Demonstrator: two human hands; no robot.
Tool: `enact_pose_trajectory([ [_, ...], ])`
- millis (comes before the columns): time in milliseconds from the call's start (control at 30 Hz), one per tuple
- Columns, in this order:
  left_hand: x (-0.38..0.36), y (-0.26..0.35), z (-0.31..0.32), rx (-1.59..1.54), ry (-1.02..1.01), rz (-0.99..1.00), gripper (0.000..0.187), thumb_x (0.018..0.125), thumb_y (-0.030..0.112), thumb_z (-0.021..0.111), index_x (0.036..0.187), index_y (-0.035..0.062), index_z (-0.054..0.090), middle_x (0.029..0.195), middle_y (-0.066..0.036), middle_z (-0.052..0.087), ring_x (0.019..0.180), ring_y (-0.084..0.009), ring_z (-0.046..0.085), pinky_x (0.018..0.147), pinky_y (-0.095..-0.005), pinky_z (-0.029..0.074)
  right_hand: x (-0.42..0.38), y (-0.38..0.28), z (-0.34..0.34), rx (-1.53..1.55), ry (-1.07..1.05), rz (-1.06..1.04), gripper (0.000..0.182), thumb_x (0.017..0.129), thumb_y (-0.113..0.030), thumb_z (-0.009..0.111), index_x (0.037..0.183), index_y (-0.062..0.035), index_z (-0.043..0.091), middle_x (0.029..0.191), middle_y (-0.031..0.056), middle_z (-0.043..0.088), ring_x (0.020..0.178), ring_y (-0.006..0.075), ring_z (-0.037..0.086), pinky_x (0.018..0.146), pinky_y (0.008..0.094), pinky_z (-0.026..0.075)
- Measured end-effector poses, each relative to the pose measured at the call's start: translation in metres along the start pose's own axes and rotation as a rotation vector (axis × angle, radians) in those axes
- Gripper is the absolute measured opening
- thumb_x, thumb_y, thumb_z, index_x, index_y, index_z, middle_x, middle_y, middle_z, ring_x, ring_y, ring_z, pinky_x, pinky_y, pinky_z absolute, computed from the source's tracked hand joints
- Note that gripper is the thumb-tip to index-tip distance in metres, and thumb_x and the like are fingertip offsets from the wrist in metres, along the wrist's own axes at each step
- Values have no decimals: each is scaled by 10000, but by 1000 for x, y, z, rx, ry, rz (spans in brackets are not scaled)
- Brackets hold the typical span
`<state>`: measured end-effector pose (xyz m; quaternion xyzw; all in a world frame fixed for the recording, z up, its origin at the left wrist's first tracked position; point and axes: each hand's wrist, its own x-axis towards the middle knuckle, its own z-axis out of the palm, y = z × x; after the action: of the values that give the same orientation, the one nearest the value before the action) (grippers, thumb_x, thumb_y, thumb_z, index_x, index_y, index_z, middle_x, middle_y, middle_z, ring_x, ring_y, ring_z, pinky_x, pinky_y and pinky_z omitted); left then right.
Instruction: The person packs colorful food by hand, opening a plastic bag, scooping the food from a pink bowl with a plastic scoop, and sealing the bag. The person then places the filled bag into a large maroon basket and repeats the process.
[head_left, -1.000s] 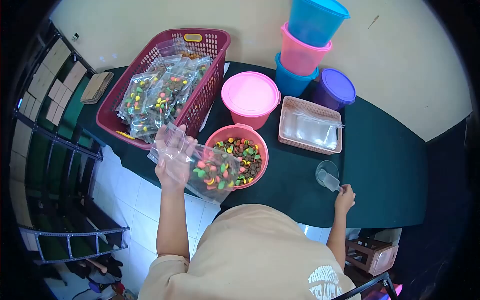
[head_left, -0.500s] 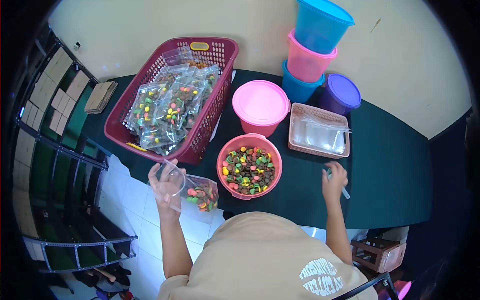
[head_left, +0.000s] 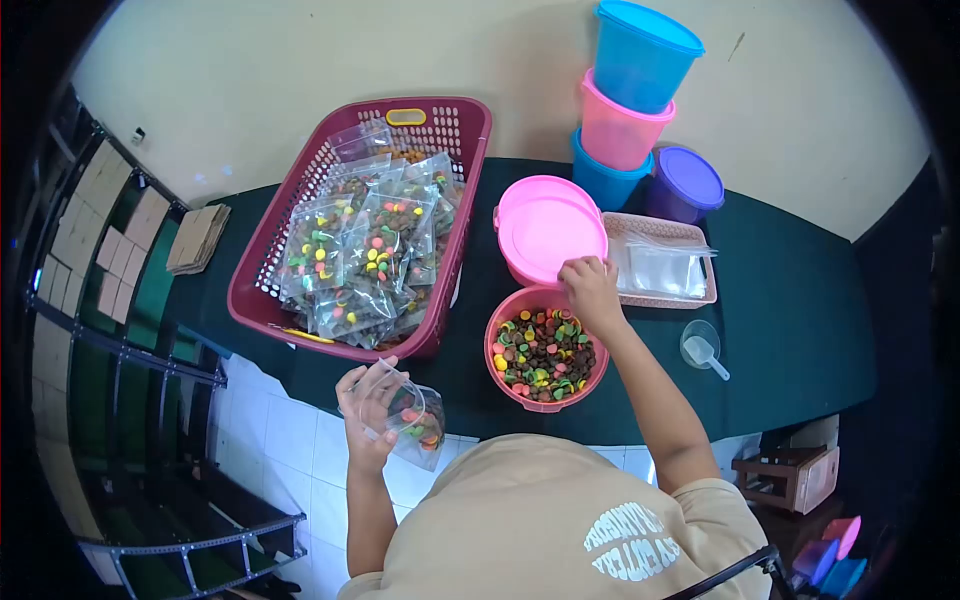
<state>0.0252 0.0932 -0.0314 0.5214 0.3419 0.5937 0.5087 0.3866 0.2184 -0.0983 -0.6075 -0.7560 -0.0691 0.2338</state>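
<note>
Right hand has left the scoop and come across to the pink bowl; the left has dropped lower with its bag.

Nearest in, the left hand (head_left: 368,410) is closed around a clear bag (head_left: 412,420) part filled with coloured candies, held off the near edge of the table (head_left: 790,300) above the tiled floor. Just beyond, the right hand (head_left: 590,290) rests at the far rim of the pink bowl (head_left: 545,350) of candies, fingers curled loosely, nothing visibly gripped. Off to the right lies the clear scoop (head_left: 704,352), well apart from that hand. Farther back, the maroon basket (head_left: 300,220) holds filled bags on the left, the lidded pink tub (head_left: 550,228) stands behind the bowl, and a tray of empty bags (head_left: 665,268) sits right of it.
</note>
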Motion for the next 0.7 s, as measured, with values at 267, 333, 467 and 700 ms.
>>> enact_pose_trajectory([
  [267, 25, -5, -22, -18, -158, -62, 957, 676, 439, 804, 1371, 83, 248, 1349, -252, 440, 1183, -346, 519, 1040, -467, 383, -127, -53, -71, 60, -165, -98, 209, 744, -76, 637, 944, -137, 624, 1058, 2, 611, 1096, 208, 539, 1024, 543, 308],
  [333, 28, 2, -24, -9, -212, -76, 956, 678, 428, 806, 1372, 80, 247, 1344, -251, 445, 1195, -357, 517, 1044, -479, 387, -146, -61, -73, 140, -172, -88, 194, 740, -60, 653, 907, -155, 630, 1057, -12, 622, 1084, 193, 556, 1042, 537, 306],
  [467, 33, 12, -22, 26, -353, -116, 956, 667, 400, 818, 1369, 79, 254, 1352, -254, 437, 1210, -365, 506, 1058, -492, 369, -158, -82, -72, 186, -174, -35, 164, 756, -70, 649, 894, -156, 631, 1081, -16, 622, 1096, 183, 553, 1066, 525, 300],
  [700, 52, 8, -1, -88, -556, -101, 920, 635, 263, 849, 1350, 70, 302, 1370, -264, 417, 1272, -372, 455, 1058, -477, 367, -148, -87, -68, 204, -187, 34, 192, 778, -49, 601, 960, -108, 608, 1118, 31, 611, 1149, 224, 534, 1088, 518, 292],
])
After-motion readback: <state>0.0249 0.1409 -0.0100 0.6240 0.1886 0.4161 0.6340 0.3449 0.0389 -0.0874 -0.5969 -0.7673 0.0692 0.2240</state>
